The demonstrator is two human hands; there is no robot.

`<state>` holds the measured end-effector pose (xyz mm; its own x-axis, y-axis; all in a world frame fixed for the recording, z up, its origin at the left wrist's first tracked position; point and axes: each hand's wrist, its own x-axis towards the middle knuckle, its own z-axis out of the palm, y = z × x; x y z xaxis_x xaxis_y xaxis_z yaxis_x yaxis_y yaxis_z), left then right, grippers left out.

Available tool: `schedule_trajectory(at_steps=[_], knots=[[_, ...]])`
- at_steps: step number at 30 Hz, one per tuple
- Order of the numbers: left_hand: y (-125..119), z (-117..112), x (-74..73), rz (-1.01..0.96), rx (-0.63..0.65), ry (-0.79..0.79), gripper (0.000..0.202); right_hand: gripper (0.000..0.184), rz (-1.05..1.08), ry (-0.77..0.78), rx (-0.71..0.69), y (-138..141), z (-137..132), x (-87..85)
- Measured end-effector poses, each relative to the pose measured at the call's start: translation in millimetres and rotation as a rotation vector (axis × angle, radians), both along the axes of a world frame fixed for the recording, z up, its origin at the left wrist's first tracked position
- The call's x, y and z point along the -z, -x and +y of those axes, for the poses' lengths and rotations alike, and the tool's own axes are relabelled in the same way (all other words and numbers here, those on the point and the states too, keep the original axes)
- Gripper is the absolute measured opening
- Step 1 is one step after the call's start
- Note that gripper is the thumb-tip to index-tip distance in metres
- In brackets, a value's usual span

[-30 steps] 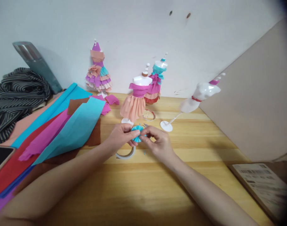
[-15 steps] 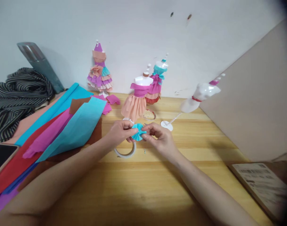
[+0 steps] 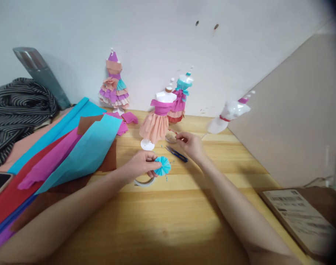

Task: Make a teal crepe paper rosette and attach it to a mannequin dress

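Pinching left hand (image 3: pixel 142 163): thumb and fingertips clamped on the left edge of a pleated turquoise disc (image 3: pixel 163 166).
Turquoise disc: jutting rightward from that grip, apparently raised just off the wooden table (image 3: pixel 162 221), its folds fanning out from the centre.
Feel: by its look, crepe paper; probably very light, soft, more grippy than slippery, and easily creased or torn.
Best hold: I'd judge the outer edge, pressed flat and gently, since a hard squeeze could crush the folds.
Right hand (image 3: pixel 191 145): beyond the grip and to its right, fingertips drawn close together at the right side of a round dish (image 3: pixel 170 141); whether they hold anything, I cannot tell.
Round dish: shallow, beyond the disc and slightly right; small bits seem to lie in it, too tiny to name.
Capped bottle (image 3: pixel 43 77): far left of the grip, leaning on the wall; contents unclear.
Cardboard box (image 3: pixel 300 217): far right of the grip, label upward; inside hidden.
Snips (image 3: pixel 179 155): just beyond the disc, toward the right hand.
Tape roll (image 3: pixel 145 183): just below the grip, partly covered by the left hand.
Peach-skirted dress form (image 3: pixel 154 127): upright, directly beyond the grip.
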<state>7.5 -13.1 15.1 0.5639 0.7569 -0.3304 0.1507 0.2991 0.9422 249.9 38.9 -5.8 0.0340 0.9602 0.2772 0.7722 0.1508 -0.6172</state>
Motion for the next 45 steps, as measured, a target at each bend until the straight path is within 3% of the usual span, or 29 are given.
schedule_trajectory(at_steps=[6, 12, 15, 18, 22, 25, 33, 45], knots=[[1, 0, 2.2, -0.153, -0.060, 0.081, 0.019, 0.010, -0.196, 0.104, -0.032, 5, 31, 3.5], [-1, 1, 5.9, -0.196, -0.042, 0.069, 0.021, 0.009, -0.172, 0.134, -0.059, 10, 41, 5.9], [-1, 1, 6.3, -0.211, -0.034, 0.057, 0.019, 0.014, -0.105, 0.125, -0.060, 13, 29, 0.0], [-1, 0, 8.8, -0.205, -0.061, 0.054, 0.021, 0.027, 0.001, 0.153, -0.100, 17, 2, -12.2], [-2, -1, 14.4, -0.195, -0.114, 0.039, 0.028, 0.049, 0.503, 0.374, -0.300, 32, -46, -29.8], [-2, -3, 15.9, -0.203, -0.141, -0.010, 0.033, 0.046, 0.596, 0.431, -0.371, 48, -69, -34.8], [-6, -7, 11.2, -0.199, -0.205, -0.101, 0.032, 0.031, 0.660, 0.350, -0.279, 67, -74, -24.6], [-9, -11, 11.5, -0.309, -0.310, 0.008, 0.025, 0.035, 0.843, 0.361, -0.125, 72, -77, -18.7]])
